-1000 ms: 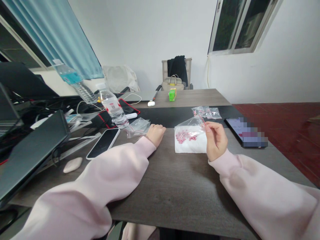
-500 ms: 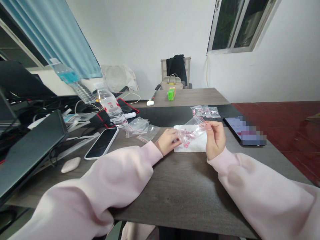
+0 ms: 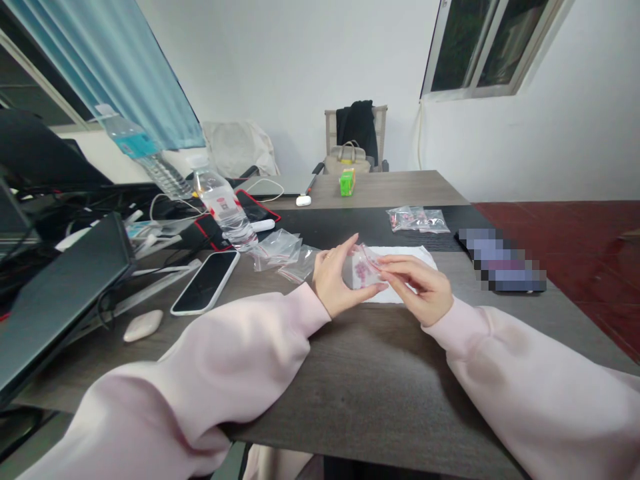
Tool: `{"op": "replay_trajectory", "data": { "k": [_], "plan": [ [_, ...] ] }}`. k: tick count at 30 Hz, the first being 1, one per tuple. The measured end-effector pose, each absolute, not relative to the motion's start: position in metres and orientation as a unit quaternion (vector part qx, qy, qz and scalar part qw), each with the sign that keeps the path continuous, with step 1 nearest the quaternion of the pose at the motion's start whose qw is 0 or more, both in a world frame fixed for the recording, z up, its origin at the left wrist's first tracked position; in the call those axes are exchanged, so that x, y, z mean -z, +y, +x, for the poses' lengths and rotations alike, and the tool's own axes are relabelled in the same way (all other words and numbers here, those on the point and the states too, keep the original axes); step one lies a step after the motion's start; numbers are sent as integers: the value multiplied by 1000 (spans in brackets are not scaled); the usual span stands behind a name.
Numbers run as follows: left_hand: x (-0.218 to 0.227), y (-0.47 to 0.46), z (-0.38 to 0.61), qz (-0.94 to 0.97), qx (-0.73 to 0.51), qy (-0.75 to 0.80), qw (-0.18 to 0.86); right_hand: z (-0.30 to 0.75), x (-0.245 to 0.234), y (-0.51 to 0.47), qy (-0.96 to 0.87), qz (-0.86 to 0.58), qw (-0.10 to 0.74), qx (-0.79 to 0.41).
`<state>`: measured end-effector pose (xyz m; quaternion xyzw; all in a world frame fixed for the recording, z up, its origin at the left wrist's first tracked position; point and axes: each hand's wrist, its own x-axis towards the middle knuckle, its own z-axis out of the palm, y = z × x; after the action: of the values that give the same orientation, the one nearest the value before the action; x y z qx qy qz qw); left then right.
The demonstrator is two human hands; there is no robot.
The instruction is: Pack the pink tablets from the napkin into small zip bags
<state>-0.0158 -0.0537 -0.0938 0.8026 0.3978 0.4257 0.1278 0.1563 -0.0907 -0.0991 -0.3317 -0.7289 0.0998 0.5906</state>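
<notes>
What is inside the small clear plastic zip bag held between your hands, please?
The bag holds small pink tablets; the left hand and right hand cover its edges, so their number cannot be seen.

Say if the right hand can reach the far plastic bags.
Probably yes: the right hand holds a small bag, but only white paper lies between it and those far plastic bags.

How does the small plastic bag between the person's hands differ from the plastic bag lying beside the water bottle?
The held bag contains pink tablets, while the other bag, beside the bottle, looks empty. The held bag is pinched up by the left hand and right hand, while the other bag lies untouched on the table. Both are small, clear plastic bags.
</notes>
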Motion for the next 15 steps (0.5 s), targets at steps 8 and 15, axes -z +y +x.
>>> {"op": "replay_trajectory", "data": {
  "k": [8, 15],
  "plan": [
    [105, -45, -17, 748, -486, 386, 236, 163, 111, -82, -732, -409, 541, -61],
    [108, -29, -14, 608, -515, 375, 475, 168, 134, -69, -818, -404, 409, -31]
  ]
}}
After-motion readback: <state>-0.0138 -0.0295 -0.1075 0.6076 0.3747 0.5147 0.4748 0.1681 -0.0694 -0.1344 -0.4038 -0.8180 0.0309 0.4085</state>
